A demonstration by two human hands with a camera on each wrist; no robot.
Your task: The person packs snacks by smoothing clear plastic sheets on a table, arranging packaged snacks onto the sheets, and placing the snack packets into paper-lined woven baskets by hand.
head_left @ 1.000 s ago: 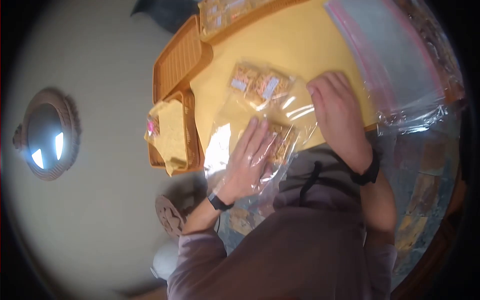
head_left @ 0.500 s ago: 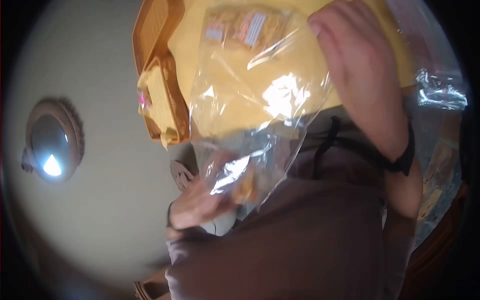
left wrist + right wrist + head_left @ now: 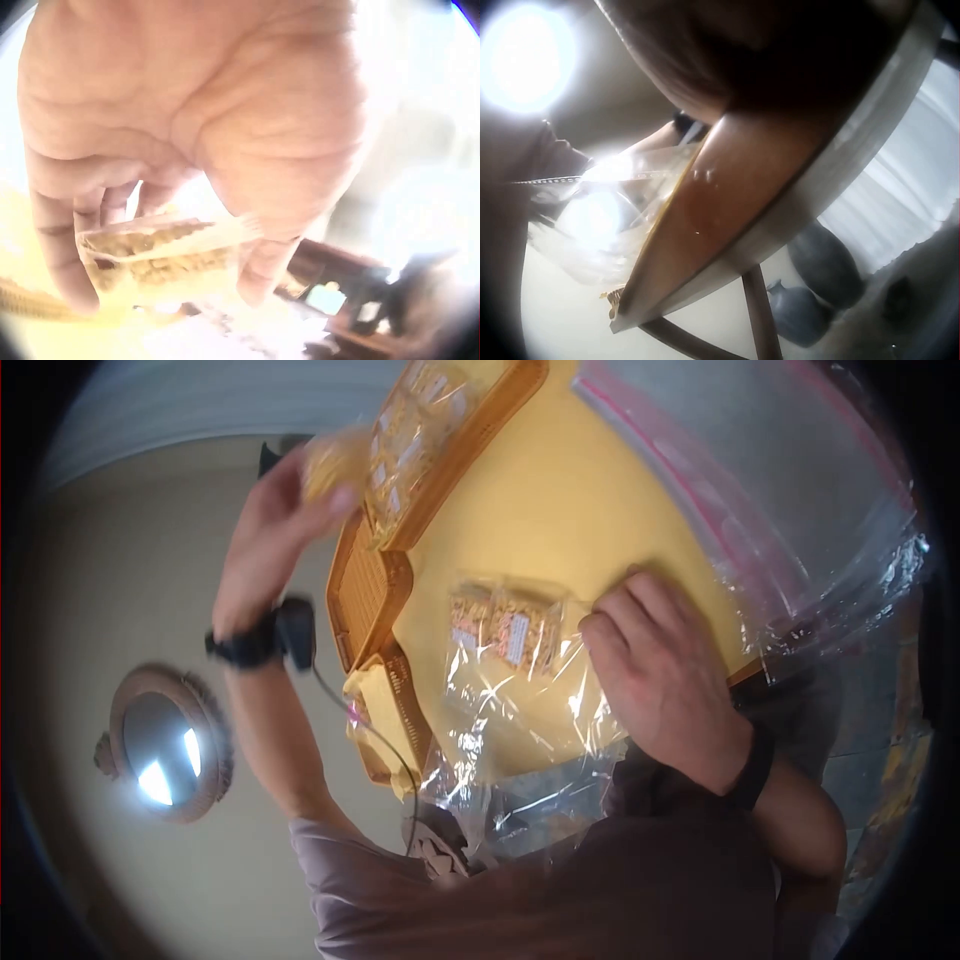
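My left hand [image 3: 285,510] is raised at the far left, beside a tray of packets. In the left wrist view its thumb and fingers grip a small clear packet [image 3: 161,255] of golden crunchy snack; in the head view this packet is blurred. My right hand [image 3: 665,670] rests low over the yellow tabletop with curled fingers, pinching the side of a large clear plastic bag [image 3: 540,720]. Two labelled snack packets [image 3: 520,635] lie side by side at the far end of this bag. The bag's near end hangs over the table edge toward my lap.
An orange-brown tray [image 3: 470,440] holds several snack packets. Next to it are a ribbed tray [image 3: 360,585] and another tray [image 3: 408,700] with a yellow cloth [image 3: 385,705]. Flat clear bags with pink edges [image 3: 720,490] lie at the right.
My left hand has left the near part of the bag and swung up to the packet tray, now gripping a packet. The right hand stays at the bag's side. The head view has shifted.
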